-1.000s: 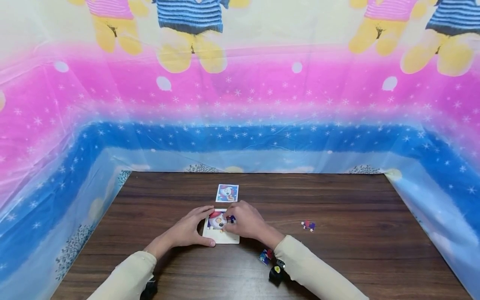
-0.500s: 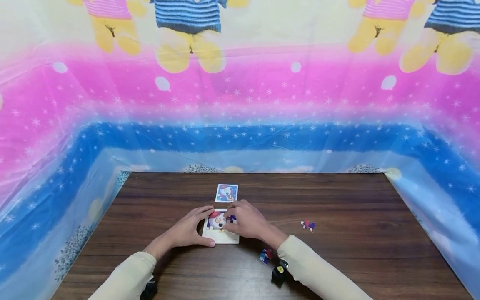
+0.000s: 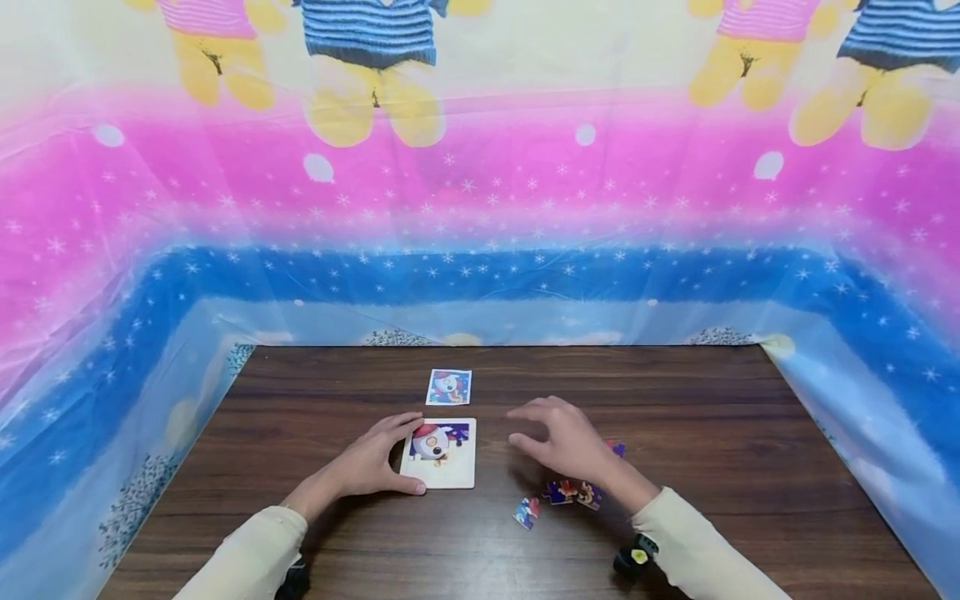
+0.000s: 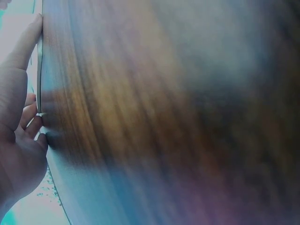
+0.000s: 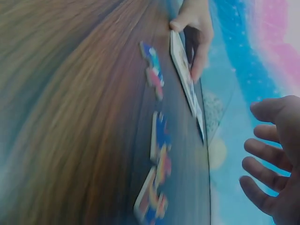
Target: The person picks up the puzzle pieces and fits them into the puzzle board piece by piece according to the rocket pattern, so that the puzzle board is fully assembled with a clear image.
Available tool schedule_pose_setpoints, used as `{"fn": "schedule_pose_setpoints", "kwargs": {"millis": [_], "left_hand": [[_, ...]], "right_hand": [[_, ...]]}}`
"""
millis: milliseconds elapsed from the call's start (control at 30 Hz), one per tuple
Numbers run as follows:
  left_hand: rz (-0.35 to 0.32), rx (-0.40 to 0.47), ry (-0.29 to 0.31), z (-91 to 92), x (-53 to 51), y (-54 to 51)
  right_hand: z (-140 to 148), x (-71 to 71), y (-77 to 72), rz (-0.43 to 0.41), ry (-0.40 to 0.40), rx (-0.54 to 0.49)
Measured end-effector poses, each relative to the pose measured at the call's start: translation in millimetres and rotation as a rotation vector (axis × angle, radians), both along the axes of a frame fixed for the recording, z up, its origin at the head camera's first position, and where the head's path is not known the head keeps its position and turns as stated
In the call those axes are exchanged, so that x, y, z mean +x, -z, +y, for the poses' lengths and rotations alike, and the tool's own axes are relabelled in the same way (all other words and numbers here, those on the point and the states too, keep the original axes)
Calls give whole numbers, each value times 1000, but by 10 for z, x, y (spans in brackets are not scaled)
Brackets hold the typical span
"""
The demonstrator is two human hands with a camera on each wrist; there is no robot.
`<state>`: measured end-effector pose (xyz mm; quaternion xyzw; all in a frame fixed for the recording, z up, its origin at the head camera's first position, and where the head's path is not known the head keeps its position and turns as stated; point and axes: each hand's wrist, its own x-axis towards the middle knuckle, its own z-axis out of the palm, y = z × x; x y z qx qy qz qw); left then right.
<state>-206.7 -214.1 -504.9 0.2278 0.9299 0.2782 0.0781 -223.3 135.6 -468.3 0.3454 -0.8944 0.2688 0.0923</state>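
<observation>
My left hand [image 3: 360, 460] holds a pale square puzzle board [image 3: 450, 477] by its left side, thumb at the lower corner and fingers at the upper one. Puzzle pieces with a white cartoon face and purple background fill the board's upper part. In the left wrist view my left hand [image 4: 18, 136] lies along the board's edge. To the right of the board, my right hand [image 3: 566, 440] hovers over the table, holding nothing, fingers loosely bent. Near it lie a blue-and-red puzzle piece [image 3: 527, 512], a purple piece [image 3: 559, 492] and a brown-purple piece [image 3: 589, 496].
A small picture card [image 3: 449, 387] with a similar cartoon lies behind the board. Another puzzle piece [image 3: 617, 448] is partly hidden by my right hand. A printed cloth [image 3: 480, 275] hangs along the back and sides of the wooden table [image 3: 420, 558].
My right hand has left the board and moved right, its fingers spreading. The purple piece under its fingers now sits in the board's upper right. My left hand has stayed on the board.
</observation>
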Motion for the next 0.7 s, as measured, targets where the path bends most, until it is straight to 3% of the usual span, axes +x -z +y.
{"fn": "schedule_pose_setpoints", "kwargs": {"millis": [167,700], "left_hand": [[2,0,3,10,-3,0],[12,3,7,5,5,4]], "right_hand": [[323,28,57,40,39,-21],[1181,127,296,-18,256,74]]}}
